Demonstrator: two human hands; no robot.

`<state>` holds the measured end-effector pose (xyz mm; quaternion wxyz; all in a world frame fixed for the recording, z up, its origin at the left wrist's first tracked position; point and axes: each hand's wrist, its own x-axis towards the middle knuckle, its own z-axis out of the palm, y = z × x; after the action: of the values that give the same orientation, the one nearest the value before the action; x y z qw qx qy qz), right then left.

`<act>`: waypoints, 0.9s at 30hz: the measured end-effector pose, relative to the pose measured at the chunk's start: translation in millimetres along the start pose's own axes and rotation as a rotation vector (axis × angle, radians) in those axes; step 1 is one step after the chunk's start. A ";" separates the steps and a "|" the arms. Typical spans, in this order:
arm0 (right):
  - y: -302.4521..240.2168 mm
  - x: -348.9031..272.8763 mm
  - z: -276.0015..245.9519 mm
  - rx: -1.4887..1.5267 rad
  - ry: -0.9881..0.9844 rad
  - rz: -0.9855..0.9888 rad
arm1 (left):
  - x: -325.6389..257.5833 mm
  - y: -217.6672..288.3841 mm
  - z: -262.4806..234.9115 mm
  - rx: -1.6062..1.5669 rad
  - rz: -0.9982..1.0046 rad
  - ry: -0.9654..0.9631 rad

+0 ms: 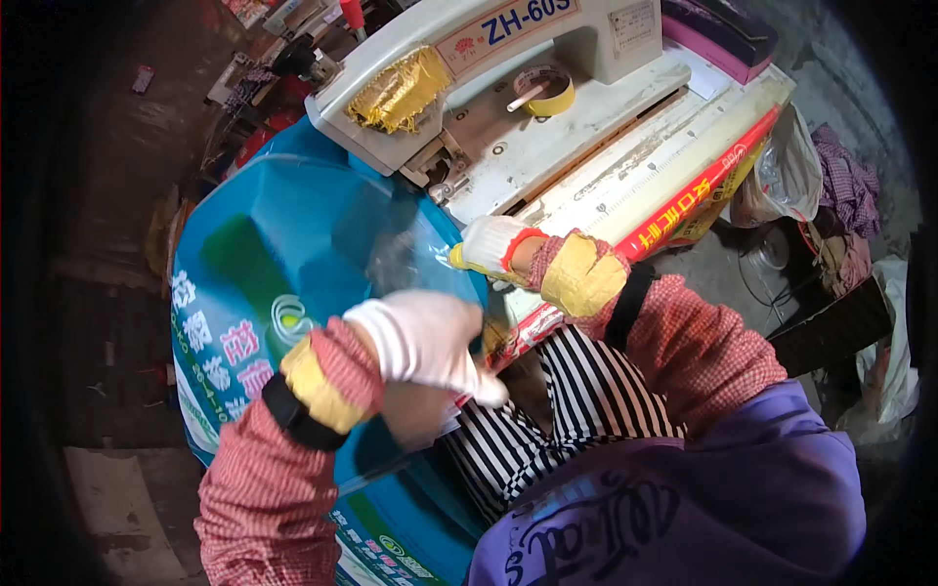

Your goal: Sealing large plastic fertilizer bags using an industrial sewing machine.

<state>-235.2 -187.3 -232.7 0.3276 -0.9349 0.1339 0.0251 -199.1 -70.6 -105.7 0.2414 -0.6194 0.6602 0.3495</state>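
A large blue printed plastic sack (327, 205) lies over my lap and along the left side of the sewing machine (576, 117). My right hand (496, 246), in a white glove with yellow fingers, is closed at the sack's upper right edge, close to the machine's needle area. Clear film shows at that edge. Over the middle of the sack is my left hand (420, 337), in a white glove. It is smeared by motion, its thumb pointing down to the right and its other fingers mostly hidden. Something translucent and blurred shows just below it.
A roll of yellow tape (543, 90) sits on the machine bed. A red and yellow printed strip (684, 210) runs along the table's front edge. To the right are a white plastic bag (787, 176) and checked cloth (850, 181). Cluttered items stand behind the machine.
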 end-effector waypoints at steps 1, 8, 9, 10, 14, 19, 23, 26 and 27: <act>1.7 6.0 6.0 -0.013 -0.064 -0.028 | 4.6 -8.5 -4.7 0.076 -0.056 0.008; -14.0 -1.0 1.3 1.190 -0.232 0.399 | 53.3 -86.3 -15.2 0.357 -0.393 0.120; -22.9 -11.7 -4.0 1.126 -0.211 0.297 | 55.7 -110.3 -10.4 0.352 -0.436 0.277; -29.2 -13.1 2.9 1.039 -0.185 0.225 | 52.3 -136.2 -4.4 0.347 -0.482 0.434; -40.7 -29.5 -3.5 0.641 -0.084 0.098 | 17.1 -174.3 21.2 0.258 -0.413 0.623; -43.0 -11.9 15.0 -0.017 0.389 -0.333 | -99.7 -50.0 51.0 0.306 -0.131 0.363; -71.6 19.4 8.5 -0.196 0.546 -0.349 | -191.0 10.3 51.6 0.086 -0.472 1.254; -95.7 3.2 -14.4 -0.252 0.685 -0.588 | -229.6 -4.0 97.5 0.430 -0.686 1.544; -111.9 -6.2 -18.2 -0.091 0.639 -0.691 | -230.2 -10.3 119.9 0.205 -0.685 1.521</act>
<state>-212.1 -113.2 -149.8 0.2178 -0.8990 -0.0922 -0.3686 -175.9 170.1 -10.9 -0.1217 -0.8274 0.4470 -0.3175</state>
